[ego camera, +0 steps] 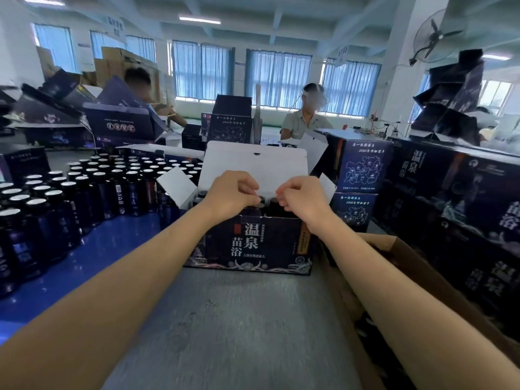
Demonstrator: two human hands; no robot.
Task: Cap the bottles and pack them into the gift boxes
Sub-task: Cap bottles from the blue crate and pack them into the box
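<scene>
Packing line: a worker's left hand [230, 192] and right hand [301, 198] meet over an open gift box [253, 243] standing at the centre of the grey tabletop [239, 319]. Both hands have their fingers curled down at the dark tops of the bottles [261, 200] that stand upright inside the box. It cannot be told whether they pinch a cap or only touch it. The box's white lid [253, 161] stands raised at 12 o'clock, behind the hands.

At 9 to 10 o'clock, rows of loose bottles [84, 187], dark with silvery tops, crowd a blue mat [98, 249]. Stacked boxes [363, 170] of the same dark print rise at 2 to 3 o'clock, just beside the gift box, and a brown cardboard carton [399, 249] lies open at 4 o'clock. Across the tabletop, a seated person [304, 122] in a pale shirt is at 1 o'clock. A second person [140, 83] is at 11 o'clock among more boxes.
</scene>
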